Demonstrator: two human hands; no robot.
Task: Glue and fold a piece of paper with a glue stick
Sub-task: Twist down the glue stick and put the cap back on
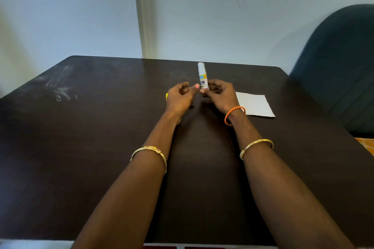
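Head view, single frame. Both forearms reach forward over a dark brown table.

Glue stick: upright, white body, rounded white top, yellow and blue label. Only the large black letters "IN" read clearly; the blue brand patch above them is too small to make out. Whether its base sits on the table or is lifted clear cannot be told.

Right hand: fingers curled round the lower part of the glue stick, thumb tip at its base. Firm hold.

Left hand: just beside the glue stick on its left, fingers loosely curled, thumb stretched toward the tube's base; the thumb tip looks to be touching it or nearly so. It holds nothing that shows. A small yellow object peeks out at the hand's outer edge; identity unclear.

Paper: white sheet, flat on the table, right of the right hand, partly hidden behind that wrist.

Wrists: orange braided band on the right; gold bangle on each forearm, left and right.

Surroundings: pale wall behind the table; dark teal chair back at the far right; whitish scuff marks on the table's left side.
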